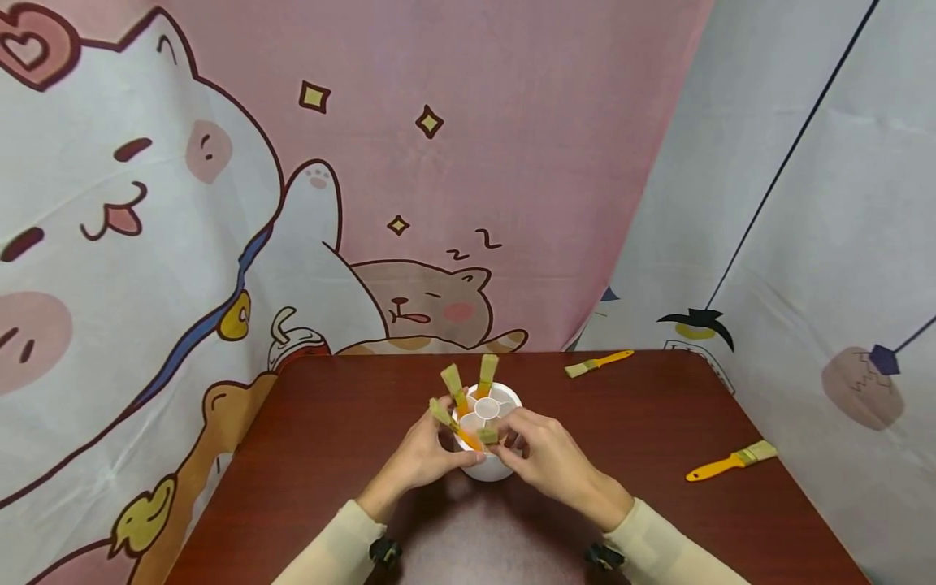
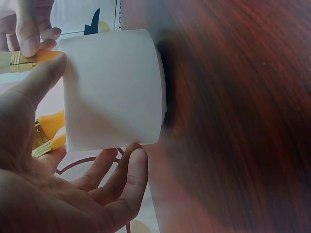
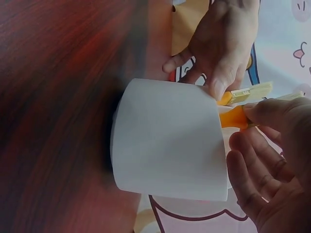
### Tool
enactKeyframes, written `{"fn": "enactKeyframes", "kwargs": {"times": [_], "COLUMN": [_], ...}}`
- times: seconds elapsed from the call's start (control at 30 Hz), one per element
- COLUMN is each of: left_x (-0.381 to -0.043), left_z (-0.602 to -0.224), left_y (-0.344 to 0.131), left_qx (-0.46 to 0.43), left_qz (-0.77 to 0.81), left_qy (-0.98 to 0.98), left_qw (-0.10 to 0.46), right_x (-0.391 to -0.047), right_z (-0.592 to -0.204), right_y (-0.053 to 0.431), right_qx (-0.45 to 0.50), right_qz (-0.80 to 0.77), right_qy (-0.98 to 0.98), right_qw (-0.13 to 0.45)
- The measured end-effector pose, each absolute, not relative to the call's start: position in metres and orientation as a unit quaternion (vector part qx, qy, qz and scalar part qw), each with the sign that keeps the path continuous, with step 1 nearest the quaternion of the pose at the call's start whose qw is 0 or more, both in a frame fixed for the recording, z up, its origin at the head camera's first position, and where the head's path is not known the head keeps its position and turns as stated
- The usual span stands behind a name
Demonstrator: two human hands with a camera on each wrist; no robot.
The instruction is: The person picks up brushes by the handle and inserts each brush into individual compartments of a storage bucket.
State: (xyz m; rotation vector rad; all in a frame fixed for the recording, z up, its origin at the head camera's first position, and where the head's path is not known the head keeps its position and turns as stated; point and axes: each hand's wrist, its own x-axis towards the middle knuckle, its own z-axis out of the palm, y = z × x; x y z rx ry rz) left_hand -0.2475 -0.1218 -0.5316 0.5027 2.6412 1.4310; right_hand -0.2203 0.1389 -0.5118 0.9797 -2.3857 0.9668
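A white round holder point(image 1: 491, 470) with several compartments stands on the table. My left hand point(image 1: 422, 453) grips its left side, thumb at the front rim and fingers curled toward the back. My right hand point(image 1: 550, 457) pinches a paintbrush point(image 3: 234, 118) with an orange handle, bristles up, at the holder's front right rim; the handle's lower end is hidden behind the wall. More paintbrushes stand in the holder, bristles up: one at the back point(image 1: 488, 371), one at the back left point(image 1: 453, 380), and one leaning left point(image 1: 443, 413) beside my left hand.
One paintbrush point(image 1: 600, 363) with a yellow-orange handle lies near the back edge of the brown table point(image 1: 307, 479). Another paintbrush point(image 1: 731, 461) lies at the right edge, its bristles at the border. A printed cartoon cloth point(image 1: 548, 179) hangs behind the table.
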Motion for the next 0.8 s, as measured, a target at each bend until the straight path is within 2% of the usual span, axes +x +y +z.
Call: {"fn": "enactKeyframes", "kwargs": {"times": [0.5, 0.67, 0.73, 0.77, 0.8], "left_x": [-0.249, -0.249, -0.250, -0.251, -0.251], "left_z": [-0.534, -0.532, -0.531, -0.530, -0.530], "left_y": [-0.123, -0.123, -0.123, -0.124, -0.124], "left_qx": [0.174, 0.179, 0.184, 0.188, 0.191], "left_qz": [0.480, 0.491, 0.498, 0.500, 0.503], "left_qy": [0.859, 0.851, 0.846, 0.843, 0.841], "left_qw": [0.045, 0.051, 0.056, 0.059, 0.061], "right_x": [-0.217, -0.217, -0.219, -0.232, -0.233], "right_z": [-0.513, -0.516, -0.519, -0.544, -0.546], "right_y": [0.137, 0.138, 0.141, 0.147, 0.149], "right_qx": [0.344, 0.354, 0.365, 0.375, 0.378], "right_qz": [0.337, 0.346, 0.359, 0.365, 0.371], "right_qy": [-0.856, -0.845, -0.831, -0.820, -0.815], "right_qw": [0.188, 0.202, 0.219, 0.231, 0.236]}}
